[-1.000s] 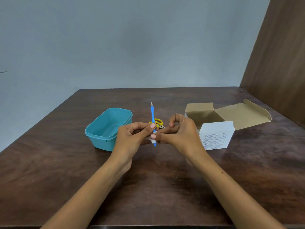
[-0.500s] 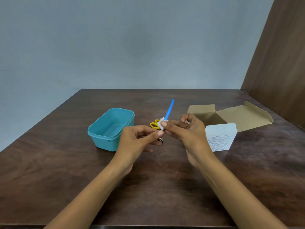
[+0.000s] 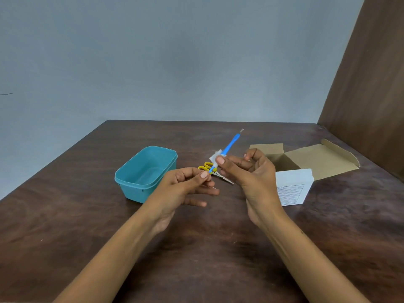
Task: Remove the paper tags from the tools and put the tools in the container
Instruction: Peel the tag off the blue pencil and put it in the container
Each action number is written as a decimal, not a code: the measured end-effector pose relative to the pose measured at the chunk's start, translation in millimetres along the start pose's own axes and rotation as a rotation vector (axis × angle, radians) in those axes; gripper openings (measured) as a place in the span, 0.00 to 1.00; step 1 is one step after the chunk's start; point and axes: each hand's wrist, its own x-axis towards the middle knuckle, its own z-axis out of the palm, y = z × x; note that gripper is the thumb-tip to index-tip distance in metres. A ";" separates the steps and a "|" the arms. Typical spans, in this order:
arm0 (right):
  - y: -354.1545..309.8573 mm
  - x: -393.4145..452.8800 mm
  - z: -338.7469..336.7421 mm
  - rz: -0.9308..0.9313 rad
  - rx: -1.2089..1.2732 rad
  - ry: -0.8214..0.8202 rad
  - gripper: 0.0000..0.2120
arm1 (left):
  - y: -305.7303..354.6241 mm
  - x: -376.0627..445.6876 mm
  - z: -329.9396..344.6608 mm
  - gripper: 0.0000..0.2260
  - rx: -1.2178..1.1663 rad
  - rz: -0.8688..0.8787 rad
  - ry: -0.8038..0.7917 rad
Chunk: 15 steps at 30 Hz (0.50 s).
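Observation:
A thin blue tool (image 3: 229, 146) with a metal tip points up and away to the right, held above the table. A white paper tag (image 3: 215, 157) is wrapped around its shaft. My right hand (image 3: 249, 171) pinches the tag between thumb and fingers. My left hand (image 3: 185, 184) pinches the tool's lower end. Small scissors with yellow handles (image 3: 206, 166) lie on the table just behind my hands, partly hidden. The teal container (image 3: 140, 184) stands open to the left of my left hand, with nothing visible inside.
An open brown cardboard box (image 3: 306, 158) lies at the right with its flaps spread. A white box with printed text (image 3: 293, 185) stands in front of it, close to my right wrist. A brown wooden panel (image 3: 371, 95) rises along the table's right side.
The blue tool has tilted from upright to leaning up and right. My right hand has drawn the paper tag up along the shaft, away from my left hand.

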 end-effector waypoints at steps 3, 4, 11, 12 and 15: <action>6.0 -2.1 1.3 0.072 -0.067 -0.051 0.21 | -2.8 0.9 0.2 0.08 0.050 0.028 0.023; 7.4 -2.9 1.6 0.080 -0.083 -0.058 0.21 | -3.2 1.1 0.3 0.08 0.068 0.039 0.025; -4.6 -1.3 1.7 -0.047 -0.026 0.010 0.24 | 0.9 2.6 -3.9 0.08 -0.003 -0.014 -0.108; -5.3 -1.9 2.4 -0.060 -0.009 0.017 0.24 | 1.8 3.0 -4.7 0.07 -0.038 -0.034 -0.129; -6.7 -1.0 2.0 -0.087 0.045 0.054 0.24 | 3.2 2.8 -7.2 0.06 -0.128 -0.093 -0.168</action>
